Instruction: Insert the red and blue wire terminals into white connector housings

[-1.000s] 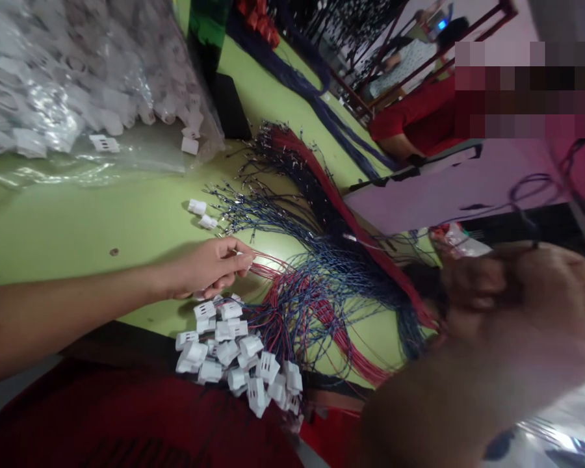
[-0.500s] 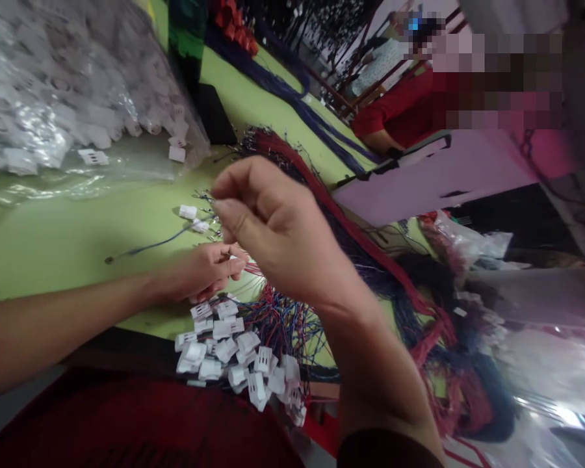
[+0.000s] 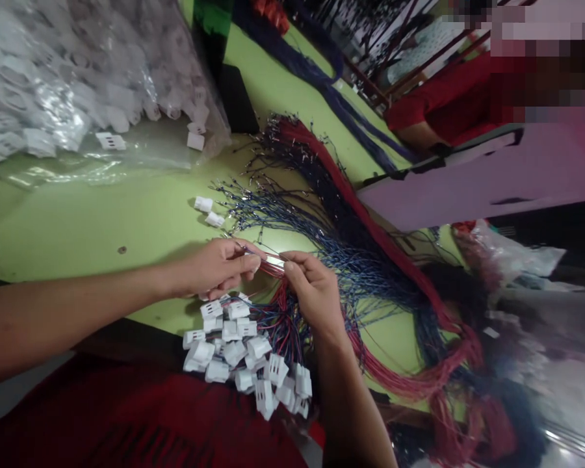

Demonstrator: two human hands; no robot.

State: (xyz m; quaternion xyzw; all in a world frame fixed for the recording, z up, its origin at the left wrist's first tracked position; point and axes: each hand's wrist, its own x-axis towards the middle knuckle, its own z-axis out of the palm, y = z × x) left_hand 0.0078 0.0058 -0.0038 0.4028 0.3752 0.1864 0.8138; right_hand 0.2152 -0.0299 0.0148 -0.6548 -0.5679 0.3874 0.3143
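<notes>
Two bare hands met above a lime-green work surface [image 3: 78,227], near its front edge. Nearest the wearer, a heap of small white plastic connector housings [image 3: 246,354] lay at that edge, their red and blue leads trailing away behind them. Just past the heap, the left hand [image 3: 219,266] had its fingers [image 3: 248,263] pinched together on a white housing, mostly hidden in the grip. The right hand [image 3: 312,292] faced it, fingers closed on the thin red wire [image 3: 273,268] that ran between the two hands. Beyond them a broad fan of loose blue and red wires with bare metal tips [image 3: 331,221] spread across the surface toward the right. Two loose white housings [image 3: 208,211] sat just left of the wire tips. Farther back, a clear plastic bag packed with white housings [image 3: 78,84] filled the left corner. At the far right, a person in a red top [image 3: 448,104] sat at the same surface.
</notes>
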